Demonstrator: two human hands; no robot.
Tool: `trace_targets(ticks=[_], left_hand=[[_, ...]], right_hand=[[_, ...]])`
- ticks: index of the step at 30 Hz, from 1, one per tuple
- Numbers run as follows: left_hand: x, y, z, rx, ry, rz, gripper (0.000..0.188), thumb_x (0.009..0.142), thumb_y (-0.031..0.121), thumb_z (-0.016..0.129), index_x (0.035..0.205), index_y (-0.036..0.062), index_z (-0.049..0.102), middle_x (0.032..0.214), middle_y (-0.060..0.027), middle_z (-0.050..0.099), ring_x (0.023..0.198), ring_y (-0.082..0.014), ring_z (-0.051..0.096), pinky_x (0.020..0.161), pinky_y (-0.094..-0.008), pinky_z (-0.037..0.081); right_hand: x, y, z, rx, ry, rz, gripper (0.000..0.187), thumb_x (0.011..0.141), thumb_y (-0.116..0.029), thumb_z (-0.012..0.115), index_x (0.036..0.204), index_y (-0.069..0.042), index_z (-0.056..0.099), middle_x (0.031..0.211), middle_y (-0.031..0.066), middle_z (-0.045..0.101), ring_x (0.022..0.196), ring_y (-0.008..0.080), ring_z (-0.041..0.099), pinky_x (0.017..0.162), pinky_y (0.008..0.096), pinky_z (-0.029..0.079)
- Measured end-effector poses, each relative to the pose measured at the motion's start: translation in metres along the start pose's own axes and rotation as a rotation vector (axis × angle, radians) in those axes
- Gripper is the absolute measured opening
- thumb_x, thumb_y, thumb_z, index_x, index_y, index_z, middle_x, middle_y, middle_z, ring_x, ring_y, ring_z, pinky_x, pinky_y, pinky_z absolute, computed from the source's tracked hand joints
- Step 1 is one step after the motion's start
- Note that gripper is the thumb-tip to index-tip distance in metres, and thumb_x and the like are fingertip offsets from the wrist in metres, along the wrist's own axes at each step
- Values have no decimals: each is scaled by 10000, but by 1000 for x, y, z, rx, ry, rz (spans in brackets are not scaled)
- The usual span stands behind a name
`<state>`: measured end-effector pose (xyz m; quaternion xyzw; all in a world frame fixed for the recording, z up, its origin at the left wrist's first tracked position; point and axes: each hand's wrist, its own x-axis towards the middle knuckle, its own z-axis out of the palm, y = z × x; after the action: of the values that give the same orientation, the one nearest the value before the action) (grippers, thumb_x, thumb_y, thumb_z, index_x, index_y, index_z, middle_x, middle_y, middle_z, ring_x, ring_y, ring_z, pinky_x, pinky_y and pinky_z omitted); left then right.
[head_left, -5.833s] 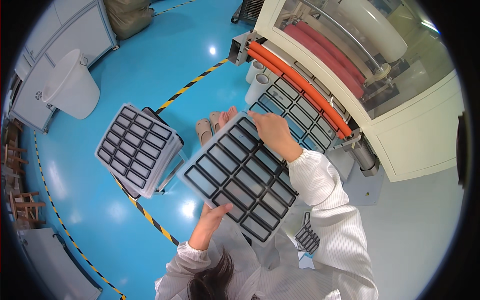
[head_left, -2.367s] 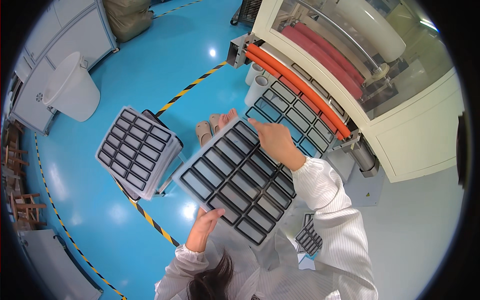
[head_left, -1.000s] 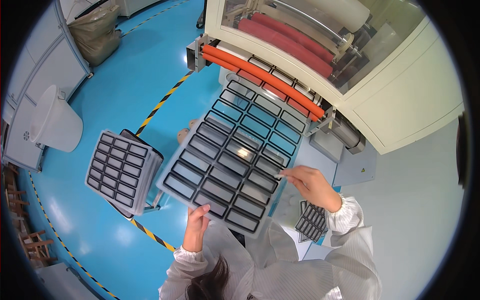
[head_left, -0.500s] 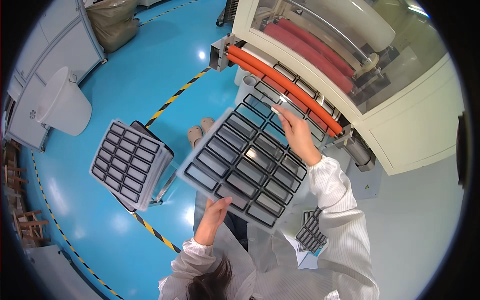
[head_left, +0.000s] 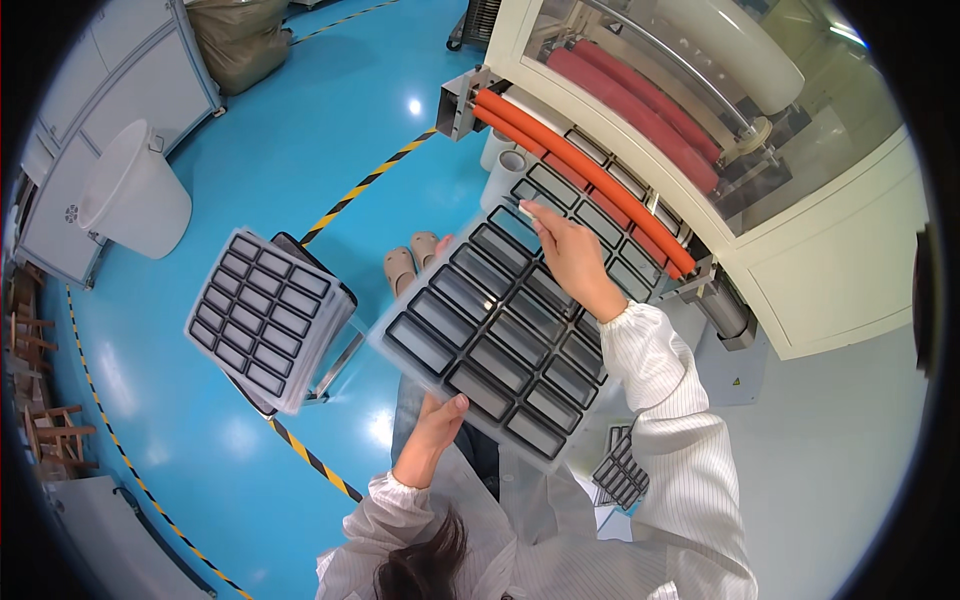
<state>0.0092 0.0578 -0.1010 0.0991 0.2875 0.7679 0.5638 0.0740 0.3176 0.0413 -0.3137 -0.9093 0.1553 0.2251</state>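
Observation:
My left hand [head_left: 430, 437] grips the near edge of a translucent sheet [head_left: 490, 375] printed with rows of black-outlined rectangles, thumb on top and fingers hidden underneath. The sheet is tilted in front of my body, and its far end is at the strip of framed film [head_left: 600, 228] coming from the machine's orange rollers [head_left: 585, 180]. My right hand [head_left: 575, 262] is closed around a small pale tool [head_left: 525, 208] with a thin dark tip, near the far left edge of the film. Its exact kind is too small to make out. Whether sheet and strip are joined there is unclear.
At the left, a stack of similar sheets [head_left: 260, 315] rests on a stool. Farther left stands a white bin [head_left: 145, 190]. The cream machine [head_left: 820, 240] fills the right side. Small framed pieces [head_left: 622, 475] lie near my right sleeve. Striped tape [head_left: 370, 185] marks the blue floor.
My right hand has moved left across the far part of the film with the small tool, toward its left edge. The left hand keeps its grip on the sheet.

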Motion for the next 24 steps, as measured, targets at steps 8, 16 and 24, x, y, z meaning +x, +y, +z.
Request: trace_targets(ticks=[8, 16, 24], left_hand=[[-13, 10, -10, -24, -41, -82, 792, 713, 243, 788, 1337, 12, 358, 1246, -78, 503, 1153, -212, 480, 967, -345, 381], [-28, 22, -9, 22, 13, -76, 777, 695, 243, 775, 1316, 3, 375, 1212, -83, 510, 1134, -216, 485, 951, -338, 387], [-41, 31, 0, 52, 113, -69, 776, 673, 174, 741, 1326, -9, 363, 1237, -98, 502, 1168, -240, 469, 993, -353, 364]], right_hand=[[-5, -10, 11, -7, -34, -8, 343, 888, -78, 515, 1217, -162, 557, 859, 146, 650, 747, 318, 627, 646, 381, 498], [-9, -7, 33, -186, -5, -119, 323, 854, -61, 525, 1162, -152, 561, 754, 111, 623, 656, 299, 609, 557, 393, 480], [-3, -15, 50, -213, -25, -172, 285, 864, -98, 506, 1137, -125, 584, 716, 98, 611, 648, 301, 610, 550, 397, 485]])
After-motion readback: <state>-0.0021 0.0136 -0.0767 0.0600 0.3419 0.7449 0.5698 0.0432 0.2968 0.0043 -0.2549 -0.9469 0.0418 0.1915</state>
